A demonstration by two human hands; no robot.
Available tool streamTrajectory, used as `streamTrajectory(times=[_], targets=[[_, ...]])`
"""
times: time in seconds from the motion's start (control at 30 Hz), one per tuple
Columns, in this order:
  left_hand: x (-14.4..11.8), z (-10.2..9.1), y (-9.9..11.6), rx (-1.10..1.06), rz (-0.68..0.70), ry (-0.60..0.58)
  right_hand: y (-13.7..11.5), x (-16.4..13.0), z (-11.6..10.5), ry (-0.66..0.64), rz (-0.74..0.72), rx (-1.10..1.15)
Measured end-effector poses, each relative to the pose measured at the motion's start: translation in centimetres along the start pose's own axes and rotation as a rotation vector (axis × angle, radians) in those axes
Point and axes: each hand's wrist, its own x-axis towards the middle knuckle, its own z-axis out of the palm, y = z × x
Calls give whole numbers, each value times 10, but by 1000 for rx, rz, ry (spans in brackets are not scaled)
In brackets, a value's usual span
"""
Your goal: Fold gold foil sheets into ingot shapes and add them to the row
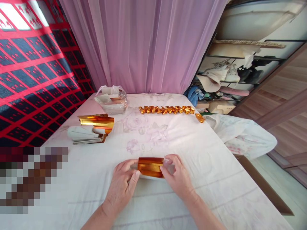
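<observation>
A folded strip of shiny gold foil paper [150, 166] lies on the white flowered cloth [168, 198] near the front of the table. My left hand [122, 183] pinches its left end with thumb and fingers. Its right end is gripped by my right hand [177, 176], fingers curled over the top edge. Both hands rest on the cloth.
A row of several folded gold pieces [166, 110] lies at the back, with one more piece [199, 118] at its right. A stack of curled gold sheets [93, 129] sits at the left, behind it a clear plastic bag [111, 99]. The table edge drops off at the right.
</observation>
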Motion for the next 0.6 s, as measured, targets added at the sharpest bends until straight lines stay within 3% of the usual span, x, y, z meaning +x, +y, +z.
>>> streamTrajectory(times=[0.17,0.33,0.5,0.6], targets=[[0,5,-4,9,-1,8,4,1,1,-60,-68,-60],[-1,14,-9,4,-16,73,11,4,4,-90,-50,53],[2,18,-11,-111,-174,155,13,12,-4,-136,38,259],[8,17,-9,-234,-275,139,10,16,-9,-189,118,345]])
